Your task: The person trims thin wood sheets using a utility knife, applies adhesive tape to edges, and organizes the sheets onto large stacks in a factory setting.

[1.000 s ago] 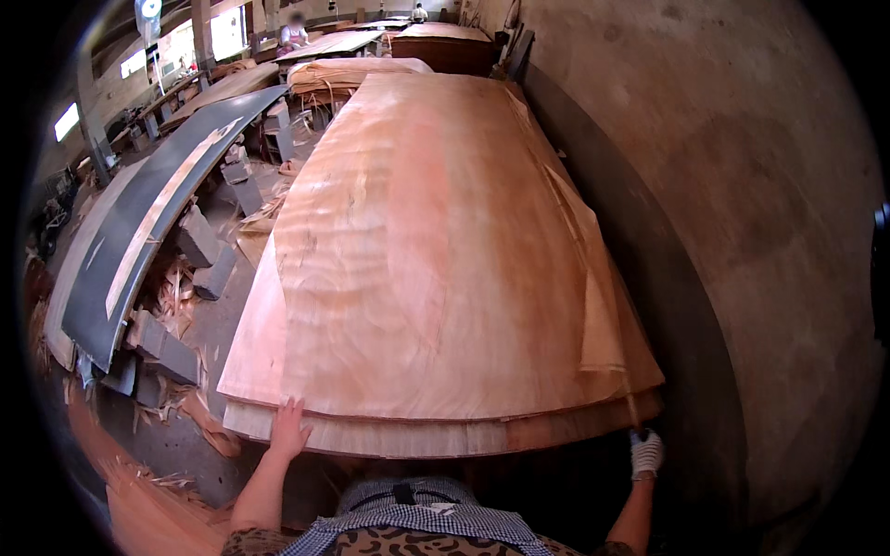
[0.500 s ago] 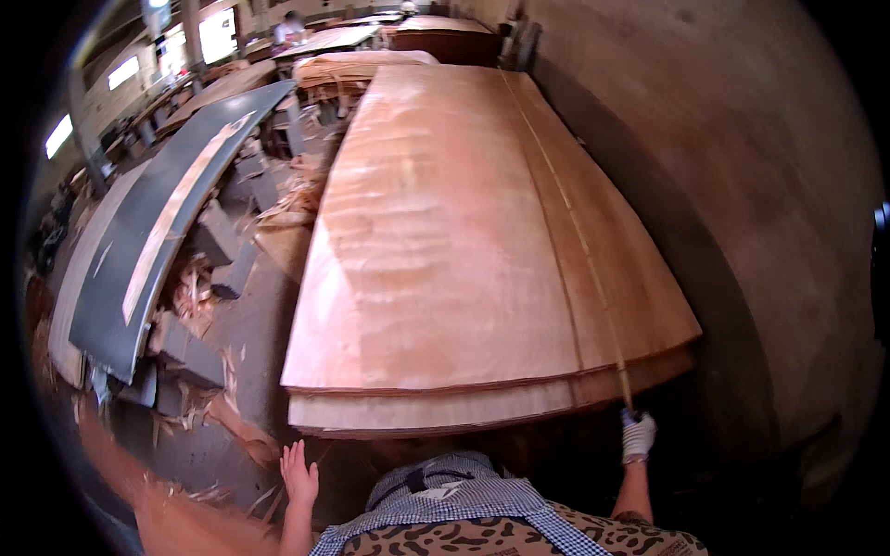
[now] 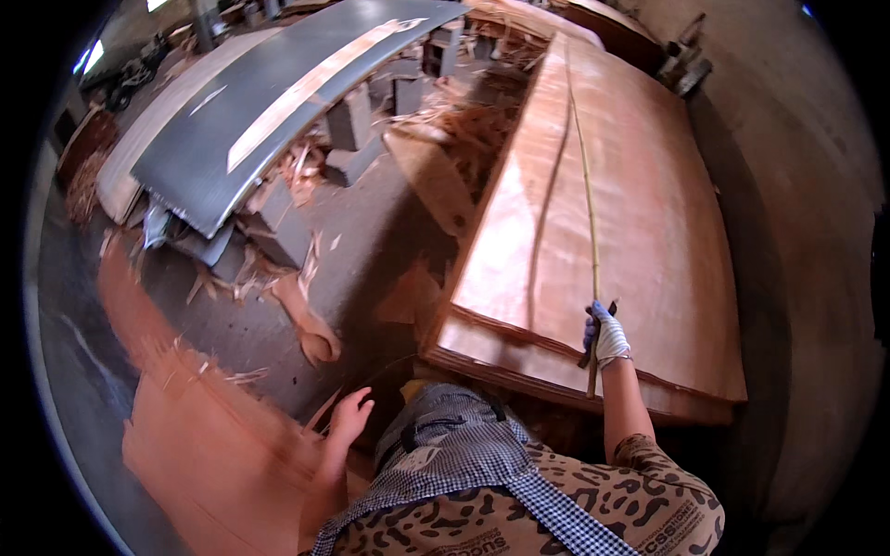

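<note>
I'm holding the stick (image 3: 591, 208) with the gloved right hand (image 3: 609, 337), its length running far over the stack (image 3: 658, 195) at right, while the left hand (image 3: 349, 417) is hanging near left, fingers loosely parted.

Woodworking workshop, seen from here: big stack of wood sheets (image 3: 649, 222) at right, dark panel (image 3: 269, 83) on blocks (image 3: 348, 120) at left, wood scraps (image 3: 301, 312) littering floor (image 3: 366, 227)
</note>
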### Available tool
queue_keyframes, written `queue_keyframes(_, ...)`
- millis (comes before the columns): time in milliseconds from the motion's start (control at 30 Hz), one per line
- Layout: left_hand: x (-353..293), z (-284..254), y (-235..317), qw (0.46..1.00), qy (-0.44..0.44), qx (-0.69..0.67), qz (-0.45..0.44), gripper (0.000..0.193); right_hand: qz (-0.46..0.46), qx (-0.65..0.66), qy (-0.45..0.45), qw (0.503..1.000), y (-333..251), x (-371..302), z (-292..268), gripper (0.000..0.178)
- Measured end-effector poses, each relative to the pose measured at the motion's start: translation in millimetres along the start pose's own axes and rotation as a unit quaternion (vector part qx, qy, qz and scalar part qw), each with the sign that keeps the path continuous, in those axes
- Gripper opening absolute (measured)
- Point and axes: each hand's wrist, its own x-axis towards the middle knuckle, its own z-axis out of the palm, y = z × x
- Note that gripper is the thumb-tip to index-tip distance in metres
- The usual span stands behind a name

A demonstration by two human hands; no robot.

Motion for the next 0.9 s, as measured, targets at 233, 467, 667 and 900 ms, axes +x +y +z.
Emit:
queue_keyframes(233,85.6,-76.6,71.5,0.975,-0.02,-0.203,0.084,0.038,-0.165,0.01,-0.09,0.982,74.6,-64.5,301.6,0.016)
queue_keyframes(467,130.2,-249.1,27.5,0.973,0.188,-0.042,-0.13,0.028,-0.219,-0.246,-0.414,0.849,167.5,-68.1,494.0,0.013)
queue_keyframes(667,71.6,-361.7,-74.9,0.951,0.251,-0.065,-0.17,0.023,-0.525,-0.549,-0.278,0.588,180.1,29.5,696.2,0.035)
queue_keyframes(900,30.7,-507.0,-177.7,0.906,0.284,-0.115,-0.291,0.021,-0.289,-0.677,-0.112,0.668,204.3,-1.9,959.8,0.05)
